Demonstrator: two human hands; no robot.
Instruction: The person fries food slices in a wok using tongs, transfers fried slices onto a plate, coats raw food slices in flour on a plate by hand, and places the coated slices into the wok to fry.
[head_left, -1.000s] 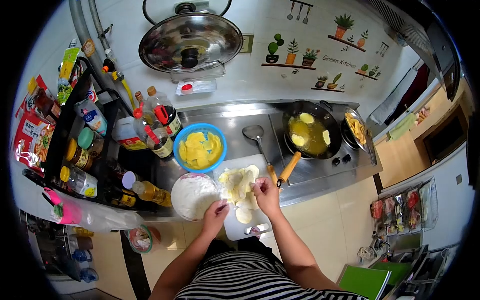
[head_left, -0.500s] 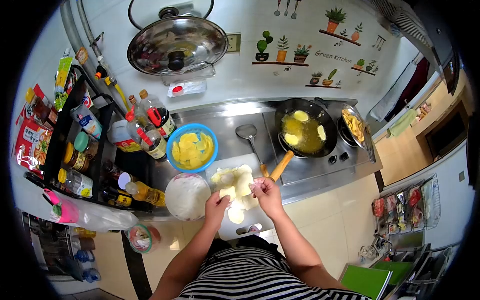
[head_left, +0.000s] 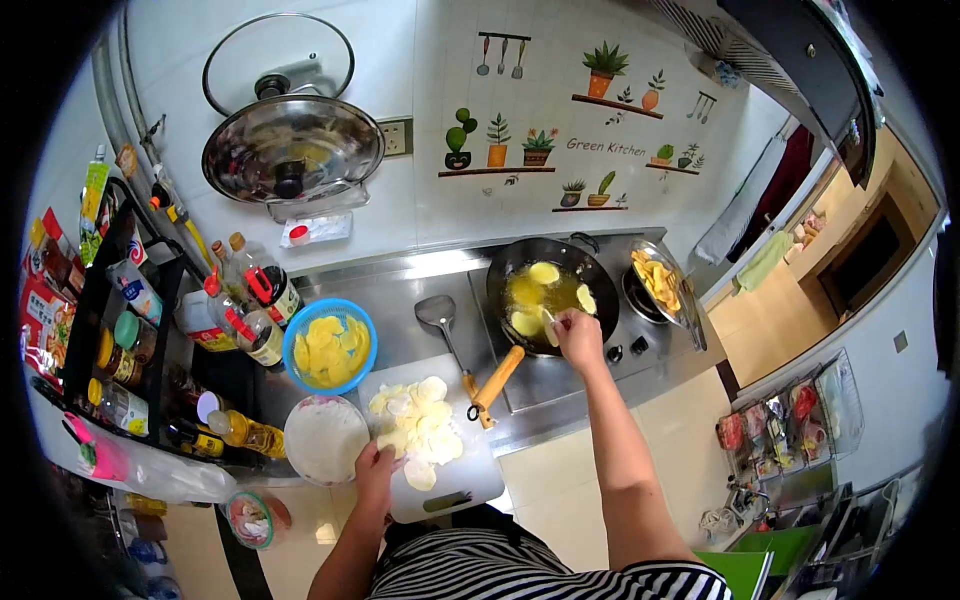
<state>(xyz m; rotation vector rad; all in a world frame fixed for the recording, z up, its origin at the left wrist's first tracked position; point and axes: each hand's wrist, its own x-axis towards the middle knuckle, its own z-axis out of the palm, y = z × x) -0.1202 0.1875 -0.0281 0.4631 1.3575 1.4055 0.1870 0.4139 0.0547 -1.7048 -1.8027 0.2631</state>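
My right hand reaches over the near edge of the black wok, pinching a pale, thin slice that looks like potato. Yellow slices lie in the wok's oil. My left hand is at the left edge of the white cutting board, its fingers closed on a pale slice. A heap of whitish coated slices covers the middle of the board. Left of it stands a bowl of white powder, and behind that a blue basket holds yellow slices.
A spatula lies between board and wok, near the wok's wooden handle. Right of the wok is a dish of fried pieces. Bottles and a black rack crowd the left. A lid hangs on the wall.
My right hand has moved from the board to over the wok, carrying a slice. My left hand has drawn back to the board's left edge. The view has shifted rightward.
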